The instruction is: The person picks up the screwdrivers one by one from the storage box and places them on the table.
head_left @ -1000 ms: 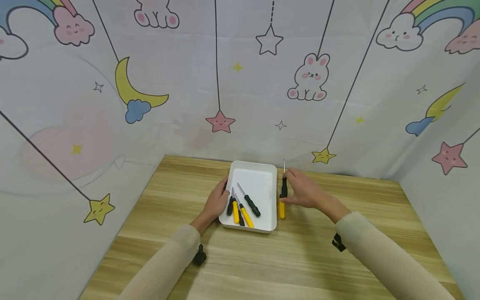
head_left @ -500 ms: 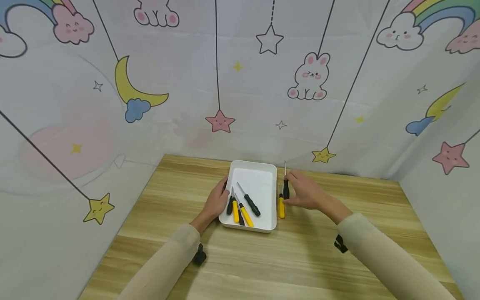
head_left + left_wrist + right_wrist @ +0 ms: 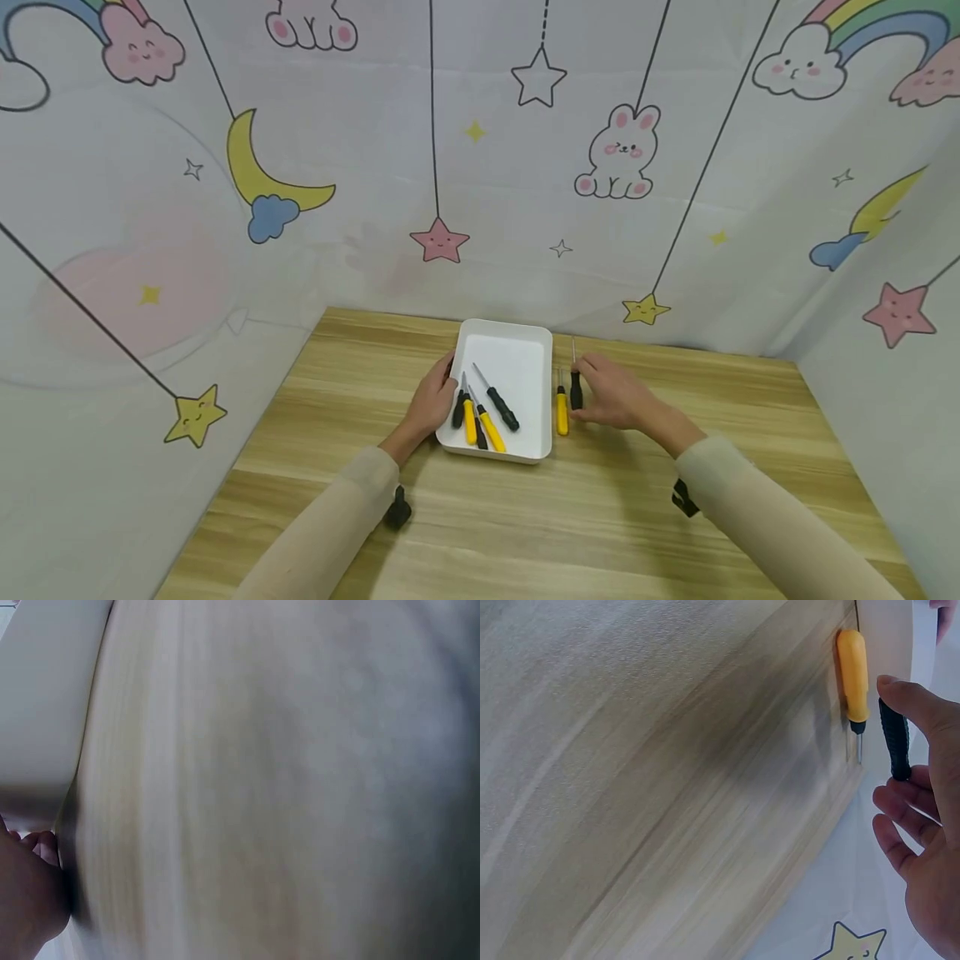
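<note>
A black screwdriver [image 3: 576,390] is pinched by the right hand [image 3: 611,392], to the right of the white tray [image 3: 517,350], with the thumb set at one end of the handle and a finger at the other; the shaft is pointed toward the printed cloth [image 3: 517,283], and whether any weight is borne by the wooden table [image 3: 480,533] cannot be told. Because the handle is held only at its ends, it could be twisted loose or dropped if the pressure were eased unevenly. A yellow screwdriver [image 3: 562,414] is seen on the table between the tray and the black tool; it could be knocked or rolled by any low sideways sweep. The tray's left side is gripped by the left hand [image 3: 432,400], and if it were pulled or lifted on that side alone, the tray could be skewed or tipped. The loose screwdrivers [image 3: 492,432] inside, bunched toward the near left corner with nothing seen to fix them, could then be sent sliding, and points could be met by fingers reaching in.
</note>
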A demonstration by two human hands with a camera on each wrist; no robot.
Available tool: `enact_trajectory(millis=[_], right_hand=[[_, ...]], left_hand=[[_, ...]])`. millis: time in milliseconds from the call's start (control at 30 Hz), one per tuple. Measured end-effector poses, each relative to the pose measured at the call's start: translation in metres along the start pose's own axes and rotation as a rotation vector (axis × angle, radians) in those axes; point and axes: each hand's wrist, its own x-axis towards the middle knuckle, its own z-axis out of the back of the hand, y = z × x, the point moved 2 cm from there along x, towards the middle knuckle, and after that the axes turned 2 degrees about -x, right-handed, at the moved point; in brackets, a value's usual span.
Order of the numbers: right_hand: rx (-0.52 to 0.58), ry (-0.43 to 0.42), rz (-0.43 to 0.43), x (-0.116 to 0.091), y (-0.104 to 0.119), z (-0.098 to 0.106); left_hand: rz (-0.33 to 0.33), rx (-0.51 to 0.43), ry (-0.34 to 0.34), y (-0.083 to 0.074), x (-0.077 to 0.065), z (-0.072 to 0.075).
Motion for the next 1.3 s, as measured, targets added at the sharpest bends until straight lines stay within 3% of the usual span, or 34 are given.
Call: enact_trajectory(millis=[733, 933, 1300], right_hand=[[0.038, 0.008, 0.008, -0.009, 0.0, -0.014], [0.067, 0.039, -0.02, -0.011, 0.002, -0.014], [0.118, 0.018, -0.044, -0.019, -0.004, -0.024]], left_hand=[[0.001, 0.01, 0.008, 0.0, 0.0, 0.001], [-0.001, 0.01, 0.004, 0.001, 0.0, 0.0], [-0.001, 0.011, 0.008, 0.001, -0.001, 0.0]])
